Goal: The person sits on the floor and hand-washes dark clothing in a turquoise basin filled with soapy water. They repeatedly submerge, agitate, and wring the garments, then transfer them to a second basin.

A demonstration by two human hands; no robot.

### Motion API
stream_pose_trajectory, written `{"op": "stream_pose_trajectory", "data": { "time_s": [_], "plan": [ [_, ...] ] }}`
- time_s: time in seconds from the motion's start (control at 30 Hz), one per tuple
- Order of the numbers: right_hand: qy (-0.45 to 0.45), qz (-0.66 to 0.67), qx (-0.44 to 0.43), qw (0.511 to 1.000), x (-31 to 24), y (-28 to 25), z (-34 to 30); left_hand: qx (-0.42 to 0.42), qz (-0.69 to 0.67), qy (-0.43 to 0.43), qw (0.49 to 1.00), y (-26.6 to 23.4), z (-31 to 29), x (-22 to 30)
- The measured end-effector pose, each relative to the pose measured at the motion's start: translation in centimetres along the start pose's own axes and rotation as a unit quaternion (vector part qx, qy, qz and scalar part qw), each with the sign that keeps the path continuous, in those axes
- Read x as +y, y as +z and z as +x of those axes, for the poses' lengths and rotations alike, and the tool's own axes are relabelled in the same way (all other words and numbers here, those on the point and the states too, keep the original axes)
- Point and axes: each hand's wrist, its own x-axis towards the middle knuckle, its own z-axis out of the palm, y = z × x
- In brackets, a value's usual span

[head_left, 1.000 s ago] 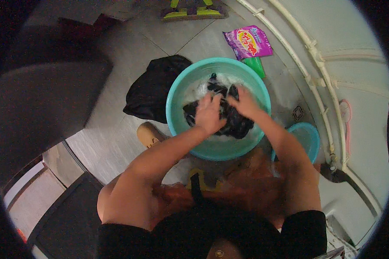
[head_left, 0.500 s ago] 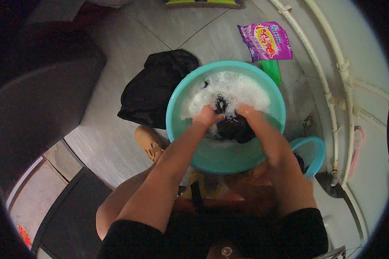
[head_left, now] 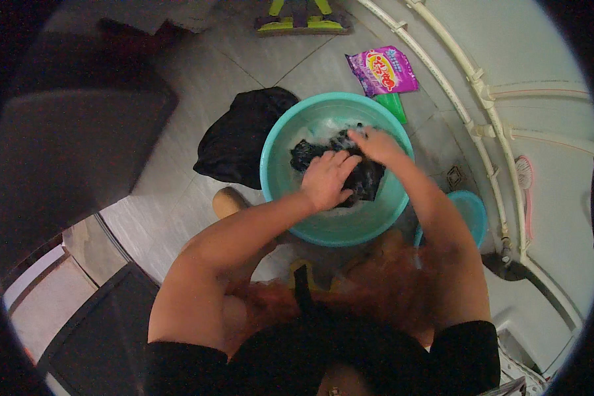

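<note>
A round turquoise basin holds soapy water with white foam and a wet, bunched black garment. My left hand lies over the garment's near left part, its fingers spread and thumb apart, palm down. Toward the far right of the basin, my right hand has its fingers closed at the garment's upper edge, slightly smeared by motion. Parts of the garment are hidden under both hands.
A heap of black fabric lies on the floor left of the basin. Beyond are a purple packet, a green object and a mop head. At right stand a smaller blue basin, white pipes and a pink brush.
Both hands have come up out of the foam onto the garment, which now shows more above the water. The left hand has spread over it. The view has shifted and the foam looks thinner.
</note>
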Motion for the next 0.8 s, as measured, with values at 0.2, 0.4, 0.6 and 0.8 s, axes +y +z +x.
{"op": "stream_pose_trajectory", "data": {
  "time_s": [0.2, 0.4, 0.6, 0.8],
  "plan": [
    [-0.096, -0.225, 0.178, 0.953, 1.4, 10.6, -5.8, -0.134, 0.056, -0.272, 0.951, 2.8, -1.6, -1.8],
    [-0.045, -0.278, -0.136, 0.95, 2.8, 11.7, 3.3, -0.153, 0.141, -0.258, 0.943, 9.3, -0.5, -4.5],
    [-0.044, -0.109, -0.123, 0.985, 8.9, 12.9, 10.1, -0.163, -0.03, -0.322, 0.932, 9.2, 2.3, -7.9],
    [-0.055, 0.024, 0.187, 0.981, -0.2, 6.8, 5.9, -0.161, -0.02, -0.264, 0.951, 4.6, 5.3, -9.5]
  ]
}}
